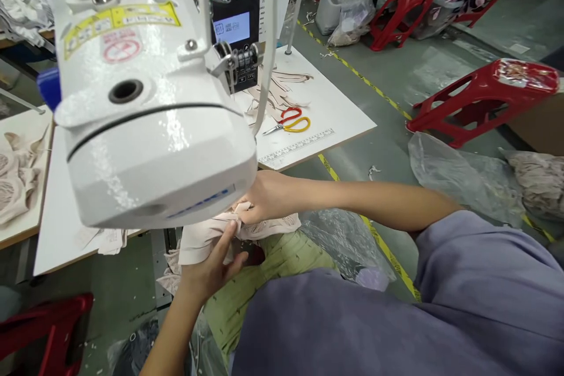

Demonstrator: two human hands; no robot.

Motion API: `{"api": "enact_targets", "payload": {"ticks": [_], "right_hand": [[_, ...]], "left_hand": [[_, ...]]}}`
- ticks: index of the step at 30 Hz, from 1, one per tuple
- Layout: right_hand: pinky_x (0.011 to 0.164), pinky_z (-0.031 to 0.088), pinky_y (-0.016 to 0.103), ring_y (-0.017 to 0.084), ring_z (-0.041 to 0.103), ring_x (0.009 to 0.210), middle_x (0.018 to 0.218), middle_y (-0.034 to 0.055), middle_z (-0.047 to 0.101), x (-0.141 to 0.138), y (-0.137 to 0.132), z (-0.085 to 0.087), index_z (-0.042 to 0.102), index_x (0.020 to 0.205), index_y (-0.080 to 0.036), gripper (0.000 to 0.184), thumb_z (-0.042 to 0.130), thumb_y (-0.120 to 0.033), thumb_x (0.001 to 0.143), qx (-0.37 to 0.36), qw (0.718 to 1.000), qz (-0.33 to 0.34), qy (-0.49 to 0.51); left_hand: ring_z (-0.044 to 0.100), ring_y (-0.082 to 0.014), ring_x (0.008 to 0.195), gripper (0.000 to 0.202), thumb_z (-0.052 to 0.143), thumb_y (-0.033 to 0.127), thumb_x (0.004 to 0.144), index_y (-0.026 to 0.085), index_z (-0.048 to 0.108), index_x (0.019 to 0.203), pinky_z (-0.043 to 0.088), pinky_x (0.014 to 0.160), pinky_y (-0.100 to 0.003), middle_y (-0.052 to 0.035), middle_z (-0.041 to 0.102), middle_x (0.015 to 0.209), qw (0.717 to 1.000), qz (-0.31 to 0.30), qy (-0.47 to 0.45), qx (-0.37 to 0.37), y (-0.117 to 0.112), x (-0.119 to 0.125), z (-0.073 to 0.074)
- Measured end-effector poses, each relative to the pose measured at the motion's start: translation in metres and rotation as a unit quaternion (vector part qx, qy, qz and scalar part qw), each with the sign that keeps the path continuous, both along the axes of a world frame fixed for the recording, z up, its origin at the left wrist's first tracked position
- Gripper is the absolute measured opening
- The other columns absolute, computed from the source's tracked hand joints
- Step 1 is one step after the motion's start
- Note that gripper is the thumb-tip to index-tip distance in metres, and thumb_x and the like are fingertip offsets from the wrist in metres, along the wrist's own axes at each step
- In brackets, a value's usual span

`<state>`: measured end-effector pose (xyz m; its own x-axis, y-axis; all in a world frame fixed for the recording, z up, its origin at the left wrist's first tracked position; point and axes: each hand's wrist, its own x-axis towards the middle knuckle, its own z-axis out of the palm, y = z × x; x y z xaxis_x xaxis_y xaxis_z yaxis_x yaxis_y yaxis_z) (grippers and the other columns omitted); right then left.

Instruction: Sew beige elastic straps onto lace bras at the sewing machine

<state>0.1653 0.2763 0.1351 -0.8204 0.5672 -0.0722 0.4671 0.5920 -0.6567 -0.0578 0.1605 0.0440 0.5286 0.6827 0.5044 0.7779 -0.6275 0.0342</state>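
Sewing machine head (163, 158): nearest the camera, white and bulky, covering much of the left half of the view.
White tabletop (341, 106): spreads behind and to both sides of the head, with ruler markings (299, 150) near its front edge.
Beige cloth (196, 244): bunched below the head's front edge, above the green trousers (286, 255); one part smooth, another patterned like lace.
Cloth handling: looks light, soft and limp, likely to crease or shift; the lacy part may snag. Best held by the layered edge, a hand on either side of the gathered spot, without tugging.
Right hand (268, 197): appears to pinch the gathered cloth, knuckles bent, right under the head.
Left hand (211, 267): index finger laid on the cloth beside the right hand, thumb spread away from it; cannot tell whether the other fingers grip underneath.
Control panel (237, 35): upright behind the head, screen lit, its small text unreadable.
Scissors (284, 124): red and yellow handles, lying on the tabletop near the fabric strips (275, 91).
Hidden: needle and presser foot, behind the head; some right fingertips; the cloth's full outline and whatever supports it.
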Motion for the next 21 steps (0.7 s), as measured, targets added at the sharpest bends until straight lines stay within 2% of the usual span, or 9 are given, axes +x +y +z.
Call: {"api": "enact_targets", "payload": {"ticks": [3, 7, 9, 11, 13, 15, 17, 18, 21], "right_hand": [[0.053, 0.018, 0.029, 0.009, 0.024, 0.052, 0.051, -0.0065, 0.033, -0.001, 0.0, 0.0, 0.045, 0.061, -0.018, 0.019, 0.058, -0.019, 0.076, 0.0, 1.0, -0.012, -0.008], [0.052, 0.016, 0.03, 0.008, 0.019, 0.051, 0.048, -0.0065, 0.027, -0.001, 0.0, 0.008, 0.036, 0.055, -0.018, 0.029, 0.057, -0.015, 0.075, 0.005, 1.0, -0.017, -0.017], [0.052, 0.016, 0.03, 0.008, 0.016, 0.051, 0.047, -0.0066, 0.026, -0.001, 0.0, 0.01, 0.037, 0.054, -0.018, 0.031, 0.057, -0.014, 0.076, 0.0, 1.0, -0.014, -0.025], [0.052, 0.018, 0.03, 0.009, 0.019, 0.05, 0.048, -0.006, 0.031, 0.002, -0.001, 0.007, 0.044, 0.054, -0.017, 0.028, 0.057, -0.015, 0.078, -0.006, 1.0, -0.011, -0.026], [0.054, 0.026, 0.028, 0.01, 0.033, 0.053, 0.057, -0.0031, 0.047, 0.006, -0.003, -0.002, 0.058, 0.065, -0.017, 0.017, 0.058, -0.018, 0.082, -0.004, 1.0, -0.015, 0.002], [0.066, 0.039, 0.027, 0.015, 0.053, 0.074, 0.085, 0.0036, 0.063, 0.012, -0.006, -0.016, 0.068, 0.089, -0.019, 0.011, 0.059, -0.025, 0.087, 0.04, 0.997, -0.024, 0.064], [0.085, 0.044, 0.034, 0.022, 0.055, 0.103, 0.115, 0.0095, 0.061, 0.016, -0.01, -0.033, 0.068, 0.106, -0.021, 0.02, 0.059, -0.032, 0.092, 0.111, 0.984, -0.046, 0.135], [0.092, 0.043, 0.037, 0.023, 0.052, 0.111, 0.122, 0.0105, 0.058, 0.018, -0.012, -0.041, 0.068, 0.107, -0.022, 0.021, 0.058, -0.033, 0.093, 0.14, 0.975, -0.059, 0.164], [0.097, 0.041, 0.039, 0.021, 0.052, 0.11, 0.118, 0.0084, 0.059, 0.02, -0.014, -0.054, 0.071, 0.096, -0.022, 0.016, 0.057, -0.028, 0.094, 0.146, 0.964, -0.09, 0.205]], "left_hand": [[0.071, -0.0276, 0.104, 0.089, 0.073, 0.036, 0.084, 0.021, 0.026, 0.157, 0.045, 0.109, -0.041, -0.0083, 0.076, 0.111, 0.998, -0.012, 0.051, 0.022, 0.007, -0.005, 0.0], [0.073, -0.0264, 0.098, 0.089, 0.072, 0.034, 0.085, 0.024, 0.022, 0.158, 0.05, 0.104, -0.04, -0.0043, 0.077, 0.107, 0.997, -0.027, 0.069, 0.003, 0.01, -0.008, 0.003], [0.074, -0.0243, 0.093, 0.085, 0.071, 0.032, 0.086, 0.026, 0.025, 0.158, 0.053, 0.099, -0.036, -0.0033, 0.078, 0.106, 0.998, -0.018, 0.065, -0.014, 0.009, -0.008, 0.004], [0.074, -0.0212, 0.087, 0.079, 0.069, 0.031, 0.087, 0.028, 0.03, 0.156, 0.055, 0.091, -0.031, -0.0036, 0.077, 0.107, 0.998, -0.004, 0.054, -0.041, 0.006, -0.006, 0.005], [0.073, -0.0183, 0.078, 0.071, 0.068, 0.032, 0.088, 0.028, 0.038, 0.152, 0.056, 0.079, -0.026, -0.0049, 0.076, 0.11, 0.996, 0.024, 0.042, -0.077, 0.002, -0.002, 0.008], [0.07, -0.0154, 0.067, 0.063, 0.066, 0.033, 0.089, 0.028, 0.046, 0.148, 0.053, 0.063, -0.023, -0.0053, 0.076, 0.107, 0.992, 0.061, 0.03, -0.109, -0.002, 0.004, 0.012], [0.065, -0.013, 0.056, 0.057, 0.065, 0.035, 0.089, 0.028, 0.05, 0.144, 0.045, 0.049, -0.023, -0.0043, 0.077, 0.1, 0.988, 0.093, 0.017, -0.125, -0.005, 0.012, 0.017], [0.062, -0.0125, 0.053, 0.056, 0.065, 0.035, 0.089, 0.028, 0.051, 0.143, 0.041, 0.046, -0.023, -0.0039, 0.077, 0.097, 0.986, 0.104, 0.011, -0.128, -0.006, 0.017, 0.019], [0.065, -0.0142, 0.059, 0.054, 0.064, 0.034, 0.089, 0.027, 0.053, 0.141, 0.035, 0.043, -0.023, -0.0059, 0.076, 0.099, 0.983, 0.126, -0.001, -0.132, -0.008, 0.027, 0.026]]}}
